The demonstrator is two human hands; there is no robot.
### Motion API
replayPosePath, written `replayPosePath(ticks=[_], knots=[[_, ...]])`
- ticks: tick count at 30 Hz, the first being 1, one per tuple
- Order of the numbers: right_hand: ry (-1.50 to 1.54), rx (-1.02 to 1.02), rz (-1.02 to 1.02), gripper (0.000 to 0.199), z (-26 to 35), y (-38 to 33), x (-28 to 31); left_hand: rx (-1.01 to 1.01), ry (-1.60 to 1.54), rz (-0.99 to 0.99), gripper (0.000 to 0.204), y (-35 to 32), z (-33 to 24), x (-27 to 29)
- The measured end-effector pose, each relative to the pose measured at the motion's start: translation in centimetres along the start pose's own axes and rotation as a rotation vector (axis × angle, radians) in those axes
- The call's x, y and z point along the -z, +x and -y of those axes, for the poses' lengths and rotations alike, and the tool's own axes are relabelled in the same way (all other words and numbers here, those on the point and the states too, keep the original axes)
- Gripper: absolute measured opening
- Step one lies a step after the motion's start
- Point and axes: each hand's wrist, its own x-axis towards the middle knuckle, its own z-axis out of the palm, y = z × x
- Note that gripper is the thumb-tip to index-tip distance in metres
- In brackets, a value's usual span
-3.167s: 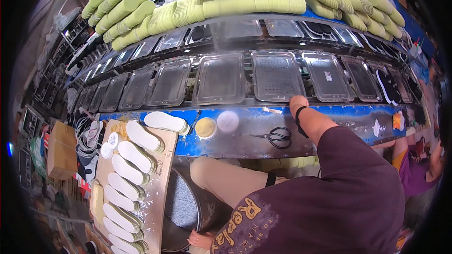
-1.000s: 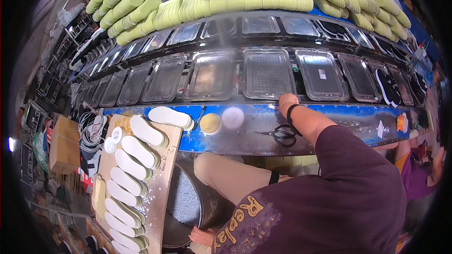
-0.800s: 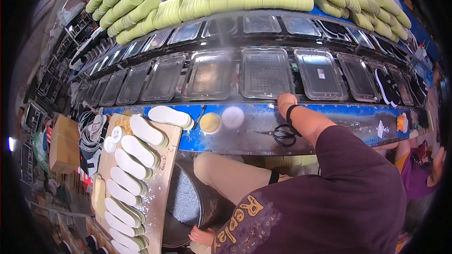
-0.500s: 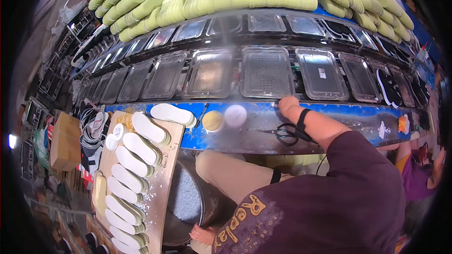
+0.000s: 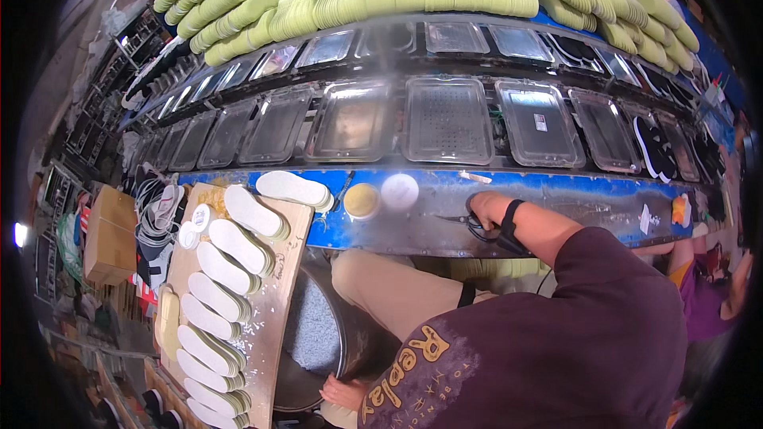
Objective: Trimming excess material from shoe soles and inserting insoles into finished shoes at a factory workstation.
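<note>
Right hand point(image 5: 483, 208) has dropped from the trays point(image 5: 447, 117) onto the blue ledge point(image 5: 604, 200), fingers curled over the scissors point(image 5: 477, 226) lying there; real grip or not, cannot tell. Reach now ends at the scissors. Left hand out of view.

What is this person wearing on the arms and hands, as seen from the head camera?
The right hand is bare, with a black band round the wrist and a dark maroon short sleeve above the bare forearm. The left hand, low in the picture, looks bare too.
</note>
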Motion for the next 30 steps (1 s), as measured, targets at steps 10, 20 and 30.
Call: replayPosePath(ticks=[10, 20, 30], knots=[[-0.003, 0.228, -0.142, 0.046, -0.9, -2.4, -0.1, 0.011, -0.012, -0.042, 0.055, -0.4, 0.6, -1.0], [-0.111, 0.274, -0.118, 0.040, -3.3, 1.7, -1.0, 0.014, 0.005, -0.008, 0.061, -0.2, 0.4, -0.8], [-0.062, 0.270, 0.057, 0.032, -1.7, 1.3, 3.6, -0.011, -0.001, -0.032, 0.062, -0.6, 0.9, -1.0]])
